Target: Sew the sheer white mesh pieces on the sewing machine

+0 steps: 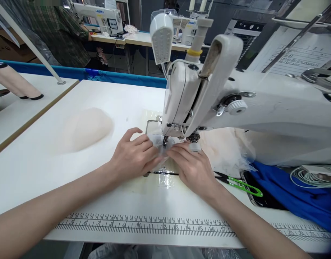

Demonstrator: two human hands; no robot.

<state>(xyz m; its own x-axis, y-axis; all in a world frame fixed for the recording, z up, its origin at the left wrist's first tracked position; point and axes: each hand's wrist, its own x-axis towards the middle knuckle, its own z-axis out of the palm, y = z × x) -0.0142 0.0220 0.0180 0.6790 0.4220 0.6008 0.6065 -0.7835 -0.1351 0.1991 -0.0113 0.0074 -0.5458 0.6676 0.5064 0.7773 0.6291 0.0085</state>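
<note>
A white sewing machine [178, 93] stands over the table, its presser foot [165, 141] between my hands. Thin, see-through fabric [163, 157] lies below the foot, its edges hard to make out. My left hand [137, 153] is left of the needle, fingers bent and closed on this fabric, the index finger raised. From the right, my right hand [193, 163] pinches the fabric close to the foot, its fingertips partly under the machine head. A pale, sheer fabric piece [93, 127] lies on the table to the left.
Pale sheer fabric [224, 147] is heaped under the machine arm. Green-handled thread snips [243, 185] rest on a dark phone [265, 196] beside blue cloth [302, 198]. A printed ruler [149, 226] runs along the front edge. Across the way, a person [60, 32] sits near another machine [100, 18].
</note>
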